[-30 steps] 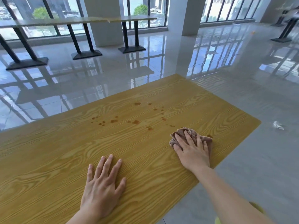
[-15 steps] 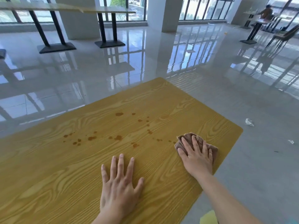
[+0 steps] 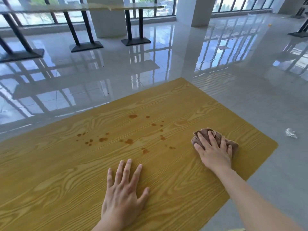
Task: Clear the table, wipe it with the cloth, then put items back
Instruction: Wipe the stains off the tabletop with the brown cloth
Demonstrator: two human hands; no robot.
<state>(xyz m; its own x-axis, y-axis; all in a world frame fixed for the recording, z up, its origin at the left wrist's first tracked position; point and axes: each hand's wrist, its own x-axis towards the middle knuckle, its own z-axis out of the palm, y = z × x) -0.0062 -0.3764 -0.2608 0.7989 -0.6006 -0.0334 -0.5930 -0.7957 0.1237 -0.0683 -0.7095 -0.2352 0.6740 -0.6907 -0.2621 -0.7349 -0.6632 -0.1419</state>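
- On the yellow, wood-grain rectangular table (image 3: pixel 50 180), close to its right-hand edge, lies a crumpled brown cloth (image 3: pixel 206 131), bunched into a lump and resting on the surface.
- The right hand (image 3: pixel 215 150) lies on top of the cloth, palm down. Its fingers are straight and spread apart, pressing the fabric against the table rather than curling round it.
- The left hand (image 3: pixel 123 194) rests flat on the bare table near its front edge, well to the left of the cloth. It is palm down with fingers straight and fanned apart, holding nothing.
- Small reddish-brown stains (image 3: pixel 129 141) are scattered across the middle of the table, beyond the left hand and to the left of the cloth. The nearest spots sit near the cloth, not under it.
- Off the table's right edge, a small crumpled white scrap (image 3: pixel 290 133) lies on the glossy grey tiled floor (image 3: pixel 166 60).
- Beyond the table's far edge, long pale-topped tables with black metal legs (image 3: pixel 133 22) stand by tall windows, beside a white square pillar (image 3: pixel 190 10).
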